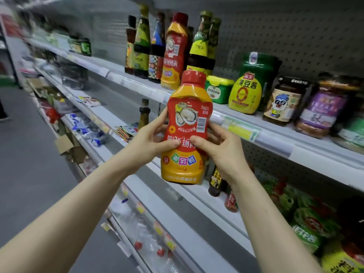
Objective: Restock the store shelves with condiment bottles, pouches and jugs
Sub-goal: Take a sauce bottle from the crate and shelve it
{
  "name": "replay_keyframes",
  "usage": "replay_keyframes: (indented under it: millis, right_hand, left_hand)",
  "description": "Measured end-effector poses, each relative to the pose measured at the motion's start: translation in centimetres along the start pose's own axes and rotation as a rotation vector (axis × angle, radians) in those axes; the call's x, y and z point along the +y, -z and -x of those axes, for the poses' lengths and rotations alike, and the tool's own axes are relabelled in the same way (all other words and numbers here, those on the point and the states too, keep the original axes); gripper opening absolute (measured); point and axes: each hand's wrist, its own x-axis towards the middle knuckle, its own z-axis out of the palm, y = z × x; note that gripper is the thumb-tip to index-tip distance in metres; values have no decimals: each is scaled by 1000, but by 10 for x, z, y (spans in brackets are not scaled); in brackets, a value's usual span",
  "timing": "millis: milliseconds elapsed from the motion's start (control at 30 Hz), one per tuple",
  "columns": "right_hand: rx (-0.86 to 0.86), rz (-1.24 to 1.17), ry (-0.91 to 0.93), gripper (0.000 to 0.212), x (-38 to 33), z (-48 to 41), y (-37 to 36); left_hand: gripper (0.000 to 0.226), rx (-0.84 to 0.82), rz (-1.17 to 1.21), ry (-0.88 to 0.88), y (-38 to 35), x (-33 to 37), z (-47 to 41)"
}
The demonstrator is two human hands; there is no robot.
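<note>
While in L+R fingers [169, 144] [199, 141], btl [186, 115] cap-up.

A red-and-yellow squeeze bottle [186, 123] was held up in front of the shelves, red cap uppermost and label print upside down. It was gripped at its waist by the left hand [149, 142] from the left and by the right hand [220, 152] from the right, with both thumbs laid across the label. A matching bottle [174, 56] was seen standing on the upper shelf [275, 138] behind it, flanked by dark glass bottles [141, 46]. A green tub [218, 89] and a yellow-labelled container [246, 93] were ranged to its right.
</note>
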Motion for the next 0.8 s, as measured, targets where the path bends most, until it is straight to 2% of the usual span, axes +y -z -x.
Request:
replay_keyframes:
  millis: [167, 300, 433, 800]
  right_hand:
    - [109, 17, 2, 57, 5, -44, -42]
    - [194, 19, 23, 53, 7, -76, -83]
    - [265, 47, 43, 58, 8, -99, -121]
    - [284, 116, 70, 54, -2, -119, -163]
  left_hand:
    - [79, -85, 35, -20, 54, -12, -45]
    - [91, -165, 35, -74, 106, -15, -77]
    - [91, -231, 37, -90, 148, -17, -98]
    - [95, -276, 106, -147, 193, -17, -110]
